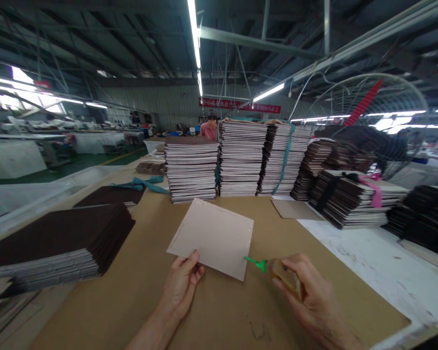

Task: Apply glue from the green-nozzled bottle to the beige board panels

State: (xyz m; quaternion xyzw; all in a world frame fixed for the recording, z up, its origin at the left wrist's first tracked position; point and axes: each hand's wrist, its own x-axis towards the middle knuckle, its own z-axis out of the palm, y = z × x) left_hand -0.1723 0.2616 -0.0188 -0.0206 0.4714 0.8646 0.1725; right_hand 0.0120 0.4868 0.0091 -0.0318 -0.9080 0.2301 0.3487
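Note:
My left hand (184, 279) grips the near edge of a pale rectangular panel (213, 238), thumb on top and fingers beneath. The panel is tilted over the brown board surface, with small glossy spots along its right edge. In my right hand (310, 296) is a yellowish glue bottle (284, 278), fingers wrapped round it. Its green nozzle (257, 263) points left, and the tip is at the panel's right edge near the lower corner.
Tall stacks of dark-and-white panels (191, 170) stand behind the panel. A dark stack (58, 238) lies at left, beside teal straps (142, 183). Strapped bundles (350, 199) and a loose panel (295, 209) are at right. A fan (368, 112) and a person (209, 129) appear beyond.

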